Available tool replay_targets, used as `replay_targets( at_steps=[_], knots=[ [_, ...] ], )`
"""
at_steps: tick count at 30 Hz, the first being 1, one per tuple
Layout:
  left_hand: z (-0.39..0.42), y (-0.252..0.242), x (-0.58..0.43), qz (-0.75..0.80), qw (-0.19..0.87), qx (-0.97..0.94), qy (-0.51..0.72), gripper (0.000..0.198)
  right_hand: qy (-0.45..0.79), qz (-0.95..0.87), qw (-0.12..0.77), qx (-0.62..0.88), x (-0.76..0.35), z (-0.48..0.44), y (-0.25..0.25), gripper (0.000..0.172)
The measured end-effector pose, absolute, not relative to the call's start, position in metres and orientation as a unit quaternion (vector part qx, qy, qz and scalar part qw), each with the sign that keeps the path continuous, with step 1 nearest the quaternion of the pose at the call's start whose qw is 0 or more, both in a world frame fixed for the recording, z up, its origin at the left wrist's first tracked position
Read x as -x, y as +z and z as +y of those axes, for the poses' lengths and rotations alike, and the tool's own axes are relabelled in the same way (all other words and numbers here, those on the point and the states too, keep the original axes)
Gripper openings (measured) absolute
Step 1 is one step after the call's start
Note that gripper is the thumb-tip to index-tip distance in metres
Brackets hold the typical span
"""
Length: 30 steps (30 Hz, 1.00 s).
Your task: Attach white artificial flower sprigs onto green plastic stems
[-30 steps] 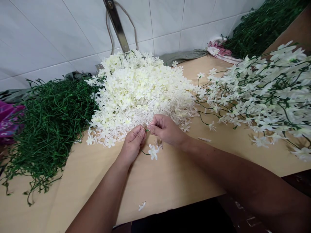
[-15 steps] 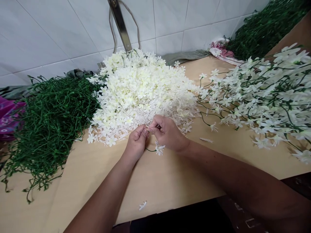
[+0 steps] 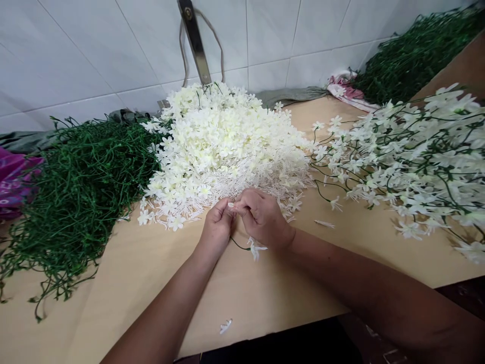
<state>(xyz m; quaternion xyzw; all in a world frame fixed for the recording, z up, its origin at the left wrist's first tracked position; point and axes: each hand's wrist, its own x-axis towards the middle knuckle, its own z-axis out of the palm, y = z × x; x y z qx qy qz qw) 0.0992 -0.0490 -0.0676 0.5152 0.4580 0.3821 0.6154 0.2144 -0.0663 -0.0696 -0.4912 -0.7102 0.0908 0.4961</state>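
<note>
My left hand (image 3: 219, 222) is closed in a pinch on a green artificial flower stem (image 3: 239, 245), whose lower end curves out below the fingers and carries a white flower (image 3: 256, 249). Fingertip to fingertip with it, my right hand (image 3: 263, 216) pinches a small whitish piece, too covered to name. Just beyond both hands lies a big heap of white artificial flowers (image 3: 227, 134), with their thin white stalks (image 3: 257, 177) facing me.
Green stems (image 3: 94, 172) are piled on the left beside a purple bag (image 3: 17, 182). Flowers on stems (image 3: 409, 151) spread at right, with more green stems (image 3: 420, 55) behind. A metal bar (image 3: 195, 43) stands against the tiled wall. White scraps (image 3: 226, 326) lie on the cardboard (image 3: 144, 293).
Both hands have shifted slightly down and right in view, still pinched together. The white flower hanging from the stem has swung lower and turned its petals downward.
</note>
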Motion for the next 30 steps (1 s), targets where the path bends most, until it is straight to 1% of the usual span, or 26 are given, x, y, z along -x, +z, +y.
replay_targets(
  at_steps=[4, 8, 11, 14, 16, 19, 23, 28, 30],
  knots=[
    [-0.05, -0.064, -0.101, 0.439, 0.658, -0.468, 0.395, 0.018, 0.042, -0.741, 0.491, 0.456, -0.21, -0.063, -0.071, 0.022],
    [-0.047, -0.065, -0.1, 0.442, 0.665, -0.462, 0.388, 0.019, 0.057, -0.735, 0.495, 0.46, -0.208, -0.061, -0.073, 0.023],
    [-0.045, -0.066, -0.097, 0.43, 0.673, -0.476, 0.369, 0.025, 0.11, -0.71, 0.503, 0.481, -0.209, -0.062, -0.072, 0.022],
    [-0.045, -0.064, -0.094, 0.412, 0.677, -0.494, 0.358, 0.033, 0.189, -0.661, 0.525, 0.502, -0.212, -0.062, -0.071, 0.016],
    [-0.045, -0.062, -0.094, 0.408, 0.681, -0.493, 0.357, 0.035, 0.253, -0.619, 0.547, 0.504, -0.213, -0.061, -0.07, 0.013],
    [-0.046, -0.06, -0.093, 0.404, 0.693, -0.481, 0.354, 0.033, 0.334, -0.578, 0.562, 0.489, -0.214, -0.059, -0.072, 0.013],
    [-0.044, -0.06, -0.09, 0.393, 0.701, -0.496, 0.33, 0.029, 0.388, -0.564, 0.562, 0.463, -0.217, -0.059, -0.074, 0.014],
    [-0.042, -0.059, -0.089, 0.39, 0.698, -0.505, 0.325, 0.032, 0.469, -0.56, 0.531, 0.43, -0.225, -0.058, -0.071, 0.01],
    [-0.043, -0.059, -0.089, 0.397, 0.693, -0.511, 0.317, 0.031, 0.479, -0.556, 0.524, 0.433, -0.228, -0.058, -0.07, 0.009]
  ],
)
